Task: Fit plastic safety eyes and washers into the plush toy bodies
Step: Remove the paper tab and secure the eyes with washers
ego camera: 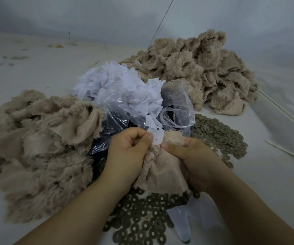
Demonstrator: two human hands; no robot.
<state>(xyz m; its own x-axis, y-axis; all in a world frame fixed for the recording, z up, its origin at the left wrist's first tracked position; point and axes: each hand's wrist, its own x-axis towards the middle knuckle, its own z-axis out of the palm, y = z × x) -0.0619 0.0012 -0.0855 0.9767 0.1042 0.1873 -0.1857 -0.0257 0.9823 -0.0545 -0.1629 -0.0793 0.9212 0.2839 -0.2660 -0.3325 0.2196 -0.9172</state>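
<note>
Your left hand (127, 152) is curled into a fist on the plush toy body (162, 174), its thumb and fingers pinching the furry edge together with a small white patch (156, 138) that carries a dark dot. Your right hand (194, 161) grips the same body from the other side, thumb pressed on the smooth backing cloth, the remaining fingers wrapped under the fabric and out of sight. The body is bunched between both hands, inside-out cloth facing you, fur showing along the seam beside your left thumb.

Just beyond your knuckles lies a crumpled clear plastic bag (176, 110) with a heap of white patches (118, 85) spilling over it; something dark shows through the plastic, but you cannot tell what it is. To the outside of your left hand sits a pile of tan plush bodies (36, 149). Farther out, past the bag and toward your right, a second plush pile (202, 68) rests on the pale work surface (36, 71).

Washers (218, 135) are scattered beside your right hand, and more washers (142, 218) lie below your wrists, between your forearms. A thin white stick (287, 152) lies well to the outside of your right hand.
</note>
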